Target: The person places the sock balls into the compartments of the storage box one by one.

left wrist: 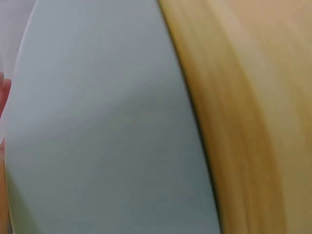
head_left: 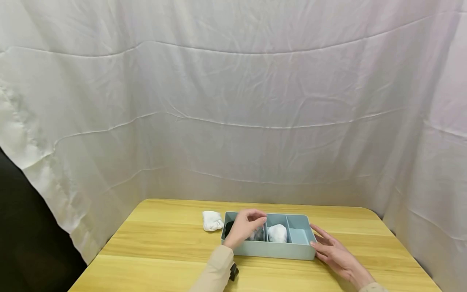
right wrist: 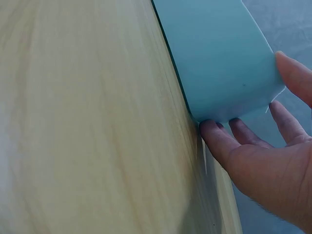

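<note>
A pale blue divided box [head_left: 270, 249] sits on the table, its compartments in a row. My left hand [head_left: 245, 228] reaches over its left part with bent fingers; whether they pinch anything is unclear. Below them lies a grey bundle [head_left: 259, 234], and a black item [head_left: 228, 228] shows partly at the far left. One compartment further right holds a white bundle [head_left: 278, 233]. The rightmost compartment shows its bare floor. My right hand [head_left: 335, 255] touches the box's right end with spread, relaxed fingers. The right wrist view shows fingertips [right wrist: 209, 127] against the box end.
Left of the box, a folded white cloth bundle [head_left: 212, 221] lies on the wooden table [head_left: 157, 243]. A grey-white curtain [head_left: 255, 154] hangs behind and at the sides. The box wall [left wrist: 107, 117] fills much of the left wrist view.
</note>
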A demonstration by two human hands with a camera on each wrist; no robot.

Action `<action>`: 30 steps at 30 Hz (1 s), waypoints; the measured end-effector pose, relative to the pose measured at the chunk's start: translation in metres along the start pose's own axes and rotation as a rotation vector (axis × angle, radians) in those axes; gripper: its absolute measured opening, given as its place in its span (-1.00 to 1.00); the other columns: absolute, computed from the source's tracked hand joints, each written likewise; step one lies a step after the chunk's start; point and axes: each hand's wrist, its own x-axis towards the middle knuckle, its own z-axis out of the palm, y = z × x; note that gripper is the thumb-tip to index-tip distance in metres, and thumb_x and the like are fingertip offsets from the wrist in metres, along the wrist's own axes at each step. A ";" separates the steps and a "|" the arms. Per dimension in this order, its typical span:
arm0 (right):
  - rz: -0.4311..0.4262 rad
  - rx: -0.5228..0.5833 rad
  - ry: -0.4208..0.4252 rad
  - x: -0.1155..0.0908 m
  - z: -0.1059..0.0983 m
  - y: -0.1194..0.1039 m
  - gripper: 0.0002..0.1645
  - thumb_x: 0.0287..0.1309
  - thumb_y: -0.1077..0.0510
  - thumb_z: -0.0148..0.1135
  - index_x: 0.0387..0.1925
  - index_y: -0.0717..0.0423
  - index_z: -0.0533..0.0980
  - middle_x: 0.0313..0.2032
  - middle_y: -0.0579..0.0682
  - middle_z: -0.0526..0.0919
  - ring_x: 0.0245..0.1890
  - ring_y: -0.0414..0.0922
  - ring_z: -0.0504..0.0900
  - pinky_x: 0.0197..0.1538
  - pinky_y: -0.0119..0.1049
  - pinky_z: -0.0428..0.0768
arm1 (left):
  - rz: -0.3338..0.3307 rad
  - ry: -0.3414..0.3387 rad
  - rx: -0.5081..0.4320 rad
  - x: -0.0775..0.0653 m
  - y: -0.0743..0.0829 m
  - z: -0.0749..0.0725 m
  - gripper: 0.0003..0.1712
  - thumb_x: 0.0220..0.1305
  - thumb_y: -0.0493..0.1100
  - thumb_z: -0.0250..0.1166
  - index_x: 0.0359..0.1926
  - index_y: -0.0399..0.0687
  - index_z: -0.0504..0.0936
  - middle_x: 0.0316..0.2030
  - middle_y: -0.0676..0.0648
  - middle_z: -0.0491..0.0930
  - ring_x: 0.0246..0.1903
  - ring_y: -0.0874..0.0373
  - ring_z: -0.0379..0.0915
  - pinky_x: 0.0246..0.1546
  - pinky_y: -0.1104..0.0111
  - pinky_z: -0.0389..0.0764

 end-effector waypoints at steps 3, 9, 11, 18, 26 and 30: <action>0.002 0.011 -0.001 0.000 0.000 0.000 -0.03 0.39 0.12 0.13 0.56 0.01 -0.25 0.51 0.37 -0.35 0.49 0.28 -0.17 0.46 0.16 0.06 | 0.005 0.043 -0.022 0.002 0.000 -0.010 -0.70 0.32 -0.09 0.31 -0.05 -0.20 0.69 -0.22 -0.39 0.66 -0.32 -0.24 0.59 -0.39 0.28 0.63; 0.006 0.017 0.010 -0.002 0.000 -0.001 -0.02 0.38 0.12 0.14 0.56 0.00 -0.24 0.51 0.37 -0.35 0.49 0.28 -0.17 0.47 0.16 0.06 | -0.049 0.165 -0.060 0.003 0.003 -0.035 -0.81 0.31 -0.21 0.31 -0.12 -0.19 0.71 -0.20 -0.42 0.65 -0.27 -0.29 0.58 -0.40 0.37 0.61; 0.004 0.013 0.011 -0.002 0.000 -0.001 -0.02 0.38 0.12 0.14 0.56 0.00 -0.24 0.51 0.36 -0.34 0.49 0.27 -0.16 0.47 0.16 0.07 | -0.053 0.197 -0.053 0.002 0.006 -0.044 -0.83 0.31 -0.24 0.30 -0.13 -0.22 0.70 -0.22 -0.42 0.65 -0.26 -0.35 0.56 -0.39 0.33 0.61; -0.005 0.000 0.008 0.000 0.000 -0.001 -0.03 0.39 0.12 0.13 0.56 0.02 -0.24 0.51 0.36 -0.33 0.49 0.24 -0.14 0.46 0.15 0.08 | -0.072 0.238 -0.054 -0.013 0.025 -0.068 -0.80 0.27 -0.25 0.34 -0.15 -0.31 0.69 -0.30 -0.26 0.69 -0.27 -0.33 0.56 -0.34 0.20 0.64; -0.003 -0.006 0.007 0.003 0.003 -0.002 -0.04 0.39 0.12 0.13 0.56 0.00 -0.23 0.51 0.37 -0.30 0.49 0.27 -0.12 0.46 0.15 0.10 | -0.079 0.334 -0.028 -0.019 0.005 -0.094 -0.82 0.19 -0.34 0.37 -0.18 -0.36 0.69 -0.19 -0.42 0.66 -0.34 0.08 0.59 -0.37 0.23 0.65; 0.008 -0.004 0.019 0.002 0.004 -0.002 -0.05 0.40 0.14 0.11 0.56 0.02 -0.23 0.51 0.38 -0.30 0.49 0.29 -0.13 0.46 0.17 0.08 | -0.096 0.387 0.032 -0.016 -0.018 -0.111 -0.76 0.16 -0.38 0.38 -0.12 -0.34 0.69 -0.13 -0.36 0.67 -0.25 0.07 0.60 -0.36 0.30 0.64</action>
